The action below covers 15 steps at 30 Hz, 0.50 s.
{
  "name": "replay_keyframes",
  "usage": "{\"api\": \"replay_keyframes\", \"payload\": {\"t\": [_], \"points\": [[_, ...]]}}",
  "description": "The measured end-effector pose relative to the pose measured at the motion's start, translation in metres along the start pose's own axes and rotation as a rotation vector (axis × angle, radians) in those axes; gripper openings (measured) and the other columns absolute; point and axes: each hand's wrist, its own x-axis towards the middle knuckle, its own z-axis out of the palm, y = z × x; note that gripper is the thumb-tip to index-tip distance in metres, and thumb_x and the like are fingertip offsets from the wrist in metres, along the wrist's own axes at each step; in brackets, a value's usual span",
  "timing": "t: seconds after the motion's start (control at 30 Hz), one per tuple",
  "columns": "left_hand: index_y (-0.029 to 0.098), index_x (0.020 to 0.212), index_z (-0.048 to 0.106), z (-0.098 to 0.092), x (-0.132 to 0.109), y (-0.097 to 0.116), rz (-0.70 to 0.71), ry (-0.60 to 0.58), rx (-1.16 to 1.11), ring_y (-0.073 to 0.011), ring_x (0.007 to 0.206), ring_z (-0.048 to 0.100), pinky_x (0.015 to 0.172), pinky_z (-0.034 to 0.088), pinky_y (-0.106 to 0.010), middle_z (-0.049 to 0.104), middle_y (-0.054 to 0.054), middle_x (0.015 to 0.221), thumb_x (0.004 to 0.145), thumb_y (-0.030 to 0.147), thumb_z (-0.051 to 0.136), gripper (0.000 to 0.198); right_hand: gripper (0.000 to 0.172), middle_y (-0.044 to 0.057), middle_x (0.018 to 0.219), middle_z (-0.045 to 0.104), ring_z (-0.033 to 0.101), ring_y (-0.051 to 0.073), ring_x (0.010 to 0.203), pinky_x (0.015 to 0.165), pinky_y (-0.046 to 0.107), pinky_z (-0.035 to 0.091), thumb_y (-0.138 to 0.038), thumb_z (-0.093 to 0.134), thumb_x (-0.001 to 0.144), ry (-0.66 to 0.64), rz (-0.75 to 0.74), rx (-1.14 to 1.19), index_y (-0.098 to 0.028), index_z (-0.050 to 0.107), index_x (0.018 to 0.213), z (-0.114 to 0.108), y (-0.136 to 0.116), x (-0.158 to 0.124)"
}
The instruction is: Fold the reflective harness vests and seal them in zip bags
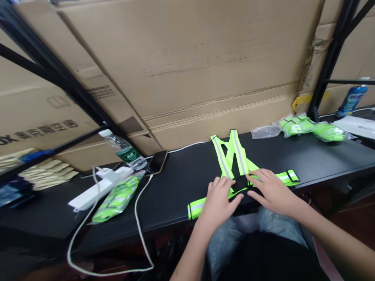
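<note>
A neon-yellow reflective safety vest made of straps with grey bands lies spread on the black table near its front edge. My left hand rests flat on the vest's waist strap, fingers spread, thumb by the black centre patch. My right hand presses on the strap's right side, fingers apart, beside the same black patch. Neither hand grips anything.
A bagged vest, a white power strip, a white cable, a water bottle and a phone lie at left. More bagged vests and an empty bag sit at back right. Cardboard boxes stand behind.
</note>
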Motion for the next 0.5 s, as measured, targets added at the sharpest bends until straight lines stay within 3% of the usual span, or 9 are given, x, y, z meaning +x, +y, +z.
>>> {"api": "replay_keyframes", "payload": {"t": [0.1, 0.17, 0.23, 0.37, 0.5], "points": [[0.016, 0.119, 0.065, 0.003, -0.004, 0.014, 0.039, 0.015, 0.231, -0.0359, 0.119, 0.054, 0.107, 0.036, -0.063, 0.066, -0.013, 0.119, 0.091, 0.035, 0.065, 0.033, 0.036, 0.018, 0.124, 0.064, 0.057, 0.034, 0.117, 0.098, 0.053, 0.048, -0.036, 0.047, 0.101, 0.216, 0.127, -0.096, -0.014, 0.061, 0.126, -0.006, 0.013, -0.020], [0.014, 0.129, 0.060, 0.008, -0.003, 0.019, 0.084, 0.006, 0.263, -0.0360, 0.128, 0.050, 0.115, 0.028, -0.063, 0.061, -0.016, 0.130, 0.092, 0.034, 0.063, 0.042, 0.037, 0.020, 0.117, 0.065, 0.058, 0.036, 0.112, 0.094, 0.052, 0.048, -0.037, 0.049, 0.099, 0.377, 0.268, -0.221, -0.011, 0.062, 0.121, -0.011, 0.026, -0.035], [0.014, 0.140, 0.052, 0.015, 0.000, 0.022, 0.124, -0.033, 0.256, -0.0351, 0.137, 0.045, 0.119, 0.027, -0.059, 0.055, -0.017, 0.141, 0.093, 0.035, 0.062, 0.052, 0.045, 0.022, 0.113, 0.066, 0.059, 0.039, 0.106, 0.091, 0.051, 0.048, -0.045, 0.050, 0.097, 0.416, 0.412, -0.358, -0.009, 0.061, 0.121, -0.016, 0.039, -0.048], [0.022, 0.145, 0.050, 0.025, 0.007, 0.022, 0.158, -0.104, 0.256, -0.0333, 0.143, 0.040, 0.117, 0.033, -0.055, 0.049, -0.013, 0.152, 0.098, 0.045, 0.054, 0.052, 0.065, 0.022, 0.102, 0.066, 0.062, 0.038, 0.095, 0.082, 0.046, 0.048, -0.060, 0.041, 0.096, 0.255, 0.680, -0.511, -0.004, 0.063, 0.119, -0.024, 0.058, -0.062], [0.023, 0.142, 0.054, 0.025, 0.008, 0.021, 0.143, -0.125, 0.276, -0.0308, 0.139, 0.046, 0.116, 0.036, -0.052, 0.055, -0.011, 0.148, 0.099, 0.049, 0.051, 0.050, 0.065, 0.021, 0.097, 0.068, 0.064, 0.038, 0.093, 0.078, 0.044, 0.046, -0.062, 0.034, 0.097, 0.018, 0.885, -0.487, -0.009, 0.069, 0.108, -0.034, 0.068, -0.061]]}}
